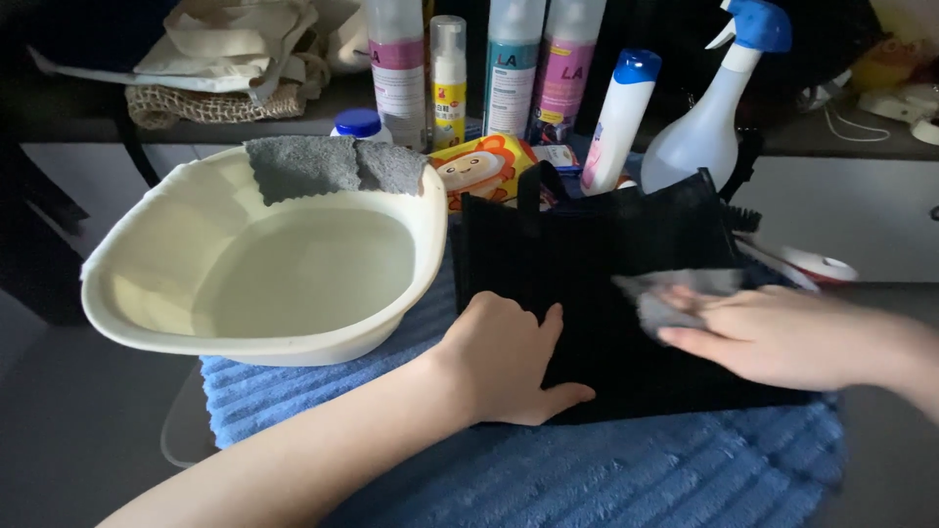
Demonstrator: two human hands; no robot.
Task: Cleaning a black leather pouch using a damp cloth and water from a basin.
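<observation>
Hands (509, 357) (773, 337) press grey cloth (665, 298) on black bag (597, 264).

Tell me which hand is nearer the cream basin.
Left. The left hand presses the black bag just right of the cream basin, near its rim. The right hand holds a grey cloth across the bag, farther away.

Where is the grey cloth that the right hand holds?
In the head view, right of centre: the grey cloth lies under the right hand, pressed on the black bag.
</observation>
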